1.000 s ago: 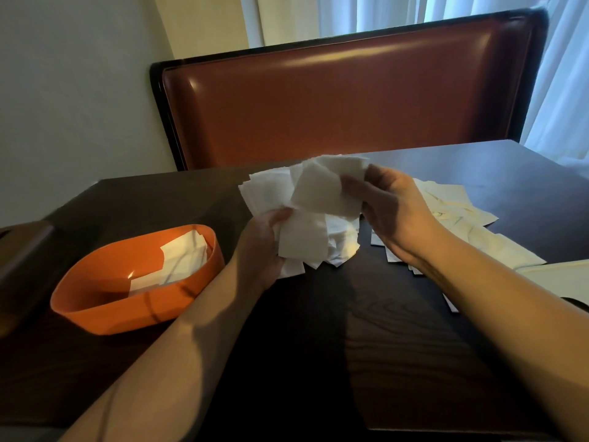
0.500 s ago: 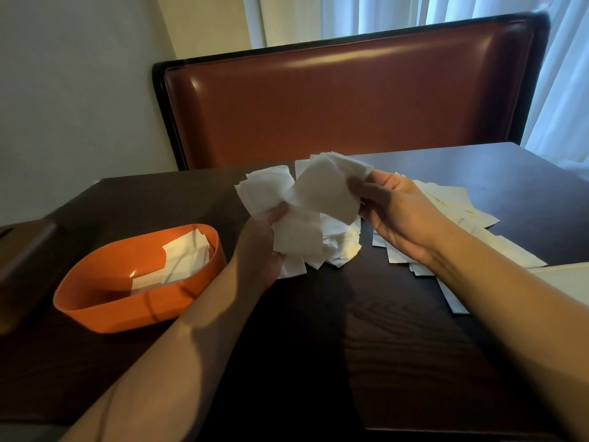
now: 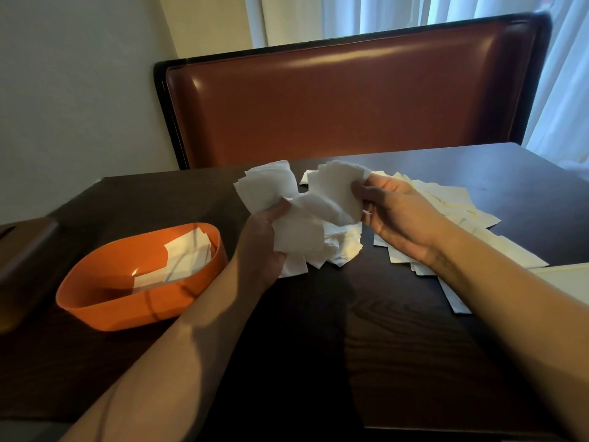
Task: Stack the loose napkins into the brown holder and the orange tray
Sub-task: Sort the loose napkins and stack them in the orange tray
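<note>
Head view: your left hand grips a napkin bunch; right fingers now pinch a separated sheaf, pulled apart. Squaring before the orange tray.

A single head-worn view looks forward and down from the near edge of the table toward its far edge, where a seat back and curtain fill the top of the picture. It sits close: both forearms run in from the bottom corners to the left hand and right hand near mid-frame. The tray lies toward the left edge, the napkins toward the right.
</note>
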`<state>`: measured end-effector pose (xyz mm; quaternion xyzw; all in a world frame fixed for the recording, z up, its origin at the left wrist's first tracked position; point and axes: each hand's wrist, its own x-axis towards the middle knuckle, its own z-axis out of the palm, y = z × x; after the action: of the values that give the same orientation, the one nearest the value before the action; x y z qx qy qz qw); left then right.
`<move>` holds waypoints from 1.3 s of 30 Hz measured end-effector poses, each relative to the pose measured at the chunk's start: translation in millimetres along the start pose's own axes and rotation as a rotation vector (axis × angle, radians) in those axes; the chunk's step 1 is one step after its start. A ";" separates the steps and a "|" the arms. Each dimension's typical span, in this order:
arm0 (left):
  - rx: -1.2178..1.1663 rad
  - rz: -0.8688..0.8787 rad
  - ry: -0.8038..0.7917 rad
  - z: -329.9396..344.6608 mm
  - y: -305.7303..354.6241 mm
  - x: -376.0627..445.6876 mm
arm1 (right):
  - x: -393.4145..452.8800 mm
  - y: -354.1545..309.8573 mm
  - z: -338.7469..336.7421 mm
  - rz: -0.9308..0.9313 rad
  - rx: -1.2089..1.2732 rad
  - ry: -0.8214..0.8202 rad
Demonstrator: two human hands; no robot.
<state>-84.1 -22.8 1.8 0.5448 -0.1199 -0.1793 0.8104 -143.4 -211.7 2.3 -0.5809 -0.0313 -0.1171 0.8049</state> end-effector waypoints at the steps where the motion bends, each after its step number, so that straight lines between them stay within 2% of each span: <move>1: 0.028 0.004 -0.001 -0.3 -0.9 0.5 | 0.1 1.3 1.2 -0.008 -0.018 0.006; 4: 0.034 -0.050 -0.001 -1.7 -0.9 1.5 | -2.3 3.3 6.5 -0.044 -0.117 0.018; 7: 0.055 -0.034 0.002 -4.3 -2.1 3.1 | -4.4 -0.1 10.2 -0.076 -0.155 0.058; 12: -0.023 -0.035 0.018 -2.2 -3.0 4.2 | -4.5 -17.2 2.2 -0.051 0.138 0.092; 14: -0.035 -0.018 0.029 -2.7 -4.8 5.8 | -5.1 -18.9 -1.4 0.012 0.152 0.063; 18: -0.025 -0.025 0.046 -2.0 -7.6 6.2 | -3.0 -2.8 4.9 0.071 0.082 0.058; 25: 0.016 -0.037 0.016 -4.8 -12.3 11.0 | -0.9 22.3 15.2 0.120 -0.008 0.168; 30: 0.001 -0.063 -0.027 -2.2 -11.4 9.5 | -5.5 21.1 23.3 0.105 -0.184 0.200; 39: 0.059 -0.064 -0.069 -2.1 -11.7 8.7 | -5.6 15.9 21.2 0.175 0.018 0.202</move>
<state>-77.2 -28.8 -9.8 0.5657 -0.1354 -0.2201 0.7831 -143.5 -186.1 -6.6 -0.5592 0.0998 -0.1042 0.8164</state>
